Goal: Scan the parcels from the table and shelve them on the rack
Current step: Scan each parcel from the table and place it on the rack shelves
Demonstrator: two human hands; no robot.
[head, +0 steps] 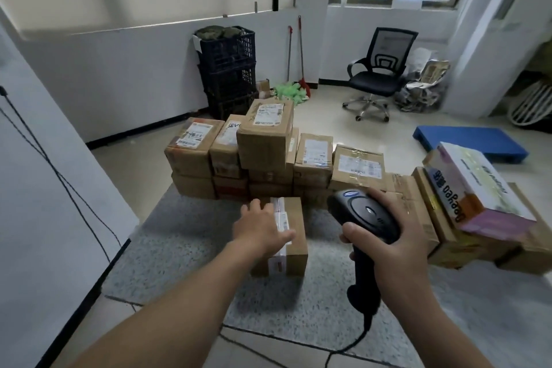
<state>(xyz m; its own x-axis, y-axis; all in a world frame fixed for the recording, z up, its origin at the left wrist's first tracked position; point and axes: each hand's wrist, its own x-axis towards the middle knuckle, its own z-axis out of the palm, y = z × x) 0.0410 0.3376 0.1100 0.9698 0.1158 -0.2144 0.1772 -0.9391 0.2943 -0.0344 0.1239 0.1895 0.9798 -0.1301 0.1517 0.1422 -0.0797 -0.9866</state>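
Head view: the left hand (263, 227) lay with near-straight fingers across a small parcel (294, 236) on the table (185, 248); the right hand (400, 254) gripped the scanner (367, 218), fingers wrapped round its handle. The left palm covered part of the label (282, 219), so a scan could miss. No rack was in view.

parcels (263, 140) brown | scanner (366, 215) black | table (185, 248) speckled grey | pallet (469, 140) blue

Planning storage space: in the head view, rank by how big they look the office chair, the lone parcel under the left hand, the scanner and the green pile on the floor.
1. office chair
2. lone parcel and scanner: about alike, and nearness to the camera inflates both, so unranked
3. green pile, smallest
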